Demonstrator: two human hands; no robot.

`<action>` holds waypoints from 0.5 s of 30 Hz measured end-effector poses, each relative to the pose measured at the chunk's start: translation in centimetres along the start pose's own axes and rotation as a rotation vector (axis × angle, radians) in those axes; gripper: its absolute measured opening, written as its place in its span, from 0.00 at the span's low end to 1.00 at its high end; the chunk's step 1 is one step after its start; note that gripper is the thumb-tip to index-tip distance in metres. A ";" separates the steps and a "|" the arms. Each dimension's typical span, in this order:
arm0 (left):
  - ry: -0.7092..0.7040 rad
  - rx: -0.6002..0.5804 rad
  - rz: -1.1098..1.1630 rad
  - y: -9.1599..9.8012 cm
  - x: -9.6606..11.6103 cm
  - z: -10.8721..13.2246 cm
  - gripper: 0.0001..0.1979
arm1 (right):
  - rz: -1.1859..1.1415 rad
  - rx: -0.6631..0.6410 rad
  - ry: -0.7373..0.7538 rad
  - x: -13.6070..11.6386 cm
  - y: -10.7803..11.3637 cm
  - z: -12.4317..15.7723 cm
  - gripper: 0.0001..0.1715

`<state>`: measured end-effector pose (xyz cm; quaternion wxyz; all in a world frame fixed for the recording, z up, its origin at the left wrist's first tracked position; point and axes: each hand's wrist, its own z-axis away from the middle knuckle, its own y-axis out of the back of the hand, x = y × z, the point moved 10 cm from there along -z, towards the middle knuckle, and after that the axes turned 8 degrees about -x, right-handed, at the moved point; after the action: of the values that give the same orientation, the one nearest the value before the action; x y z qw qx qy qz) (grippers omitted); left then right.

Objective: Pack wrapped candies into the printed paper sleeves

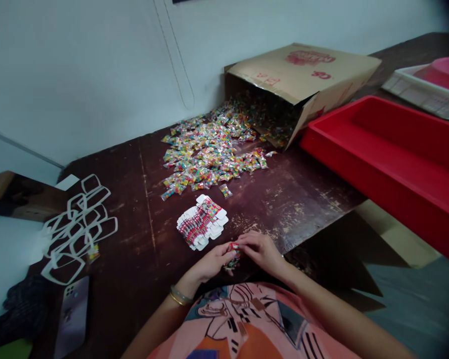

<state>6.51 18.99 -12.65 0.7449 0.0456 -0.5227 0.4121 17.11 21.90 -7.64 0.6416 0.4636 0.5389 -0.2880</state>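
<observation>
At the table's front edge, close to my body, my left hand (212,261) is closed round a small colourful candy box (233,255). The thumb and fingers of my right hand (261,249) are pressed together at the red upper end of that box, which partly hides it. Just beyond my hands lies a fanned stack of flattened candy boxes (200,223), red and patterned with white flaps. Behind the stack spreads a large heap of small clear packets of coloured candies (209,149), with one loose packet (225,190) nearer to me.
A cardboard carton (307,70) lies on its side at the back, spilling packets. To the right are a red tray (389,164) and a white crate (426,94) holding a pink container. White loops (92,214), a phone (73,316) and a brown box (22,194) are at left.
</observation>
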 end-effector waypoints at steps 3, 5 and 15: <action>0.000 -0.006 0.172 0.0 -0.1 0.4 0.22 | 0.022 0.020 0.060 -1.2 -1.0 0.7 0.14; -0.009 0.024 0.224 0.1 -0.3 0.5 0.23 | 0.020 0.049 0.070 -1.3 -1.7 1.0 0.16; -0.140 -0.013 0.291 -1.0 0.5 1.1 0.25 | -0.038 -0.144 -0.338 1.5 6.1 3.6 0.16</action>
<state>6.40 18.11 -11.37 0.6395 -0.0067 -0.5769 0.5081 24.29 21.28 -7.43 0.7489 0.3514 0.4514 -0.3345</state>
